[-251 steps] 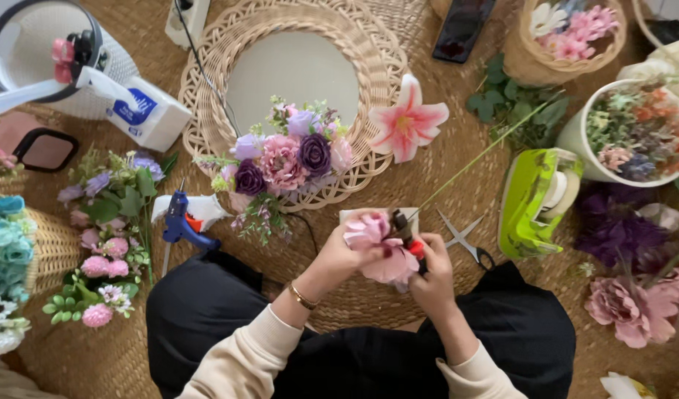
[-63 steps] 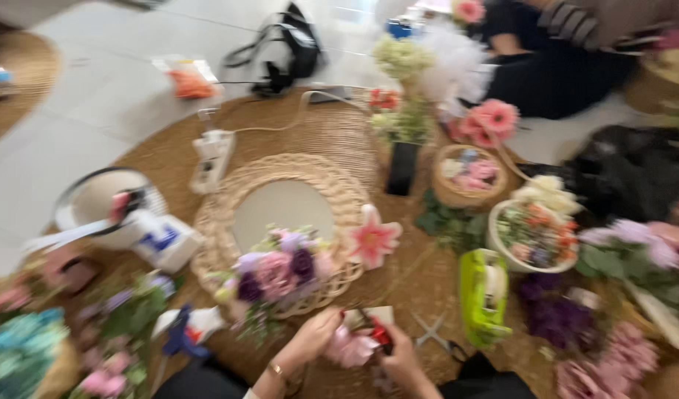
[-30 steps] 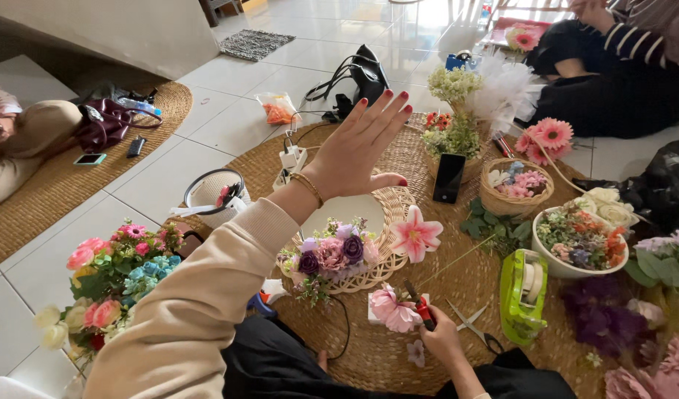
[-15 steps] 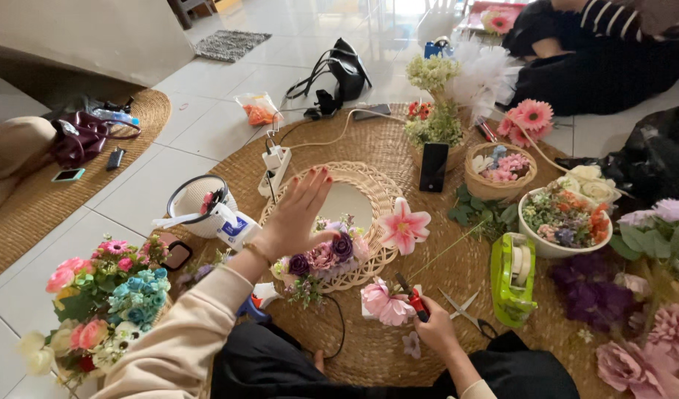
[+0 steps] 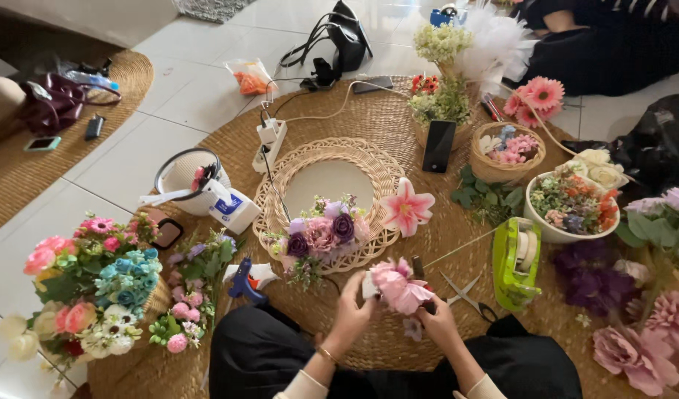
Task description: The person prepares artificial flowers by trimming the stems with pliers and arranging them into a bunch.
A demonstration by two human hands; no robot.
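Both hands meet low in the centre of the frame, over the round woven mat [image 5: 384, 118] on the floor. The left hand [image 5: 352, 312] is closed on the left side of a pink artificial flower [image 5: 398, 287]; the right hand [image 5: 437, 322] grips it from below right, and whether it also holds a small tool there cannot be told. The flower sits between the two hands, its bloom pointing up and away from the person, and lies about equally near to each.

Directly above the flower, just apart from it, lies a rattan wreath ring [image 5: 328, 198] with a cluster of purple and pink blooms [image 5: 321, 235] fixed along its lower rim and a pink lily [image 5: 406, 210] at its right edge. Scissors [image 5: 465, 295] lie just right of the right hand. A blue glue gun [image 5: 245, 282] lies to the left of the left hand.

Containers: a wicker basket [image 5: 478, 151] at upper right holds small pink and blue flowers; a white bowl [image 5: 539, 222] beside it holds mixed orange and green sprigs; a green tape dispenser [image 5: 515, 260] stands below the bowl. A basket at lower left [image 5: 159, 301] carries mixed blooms.
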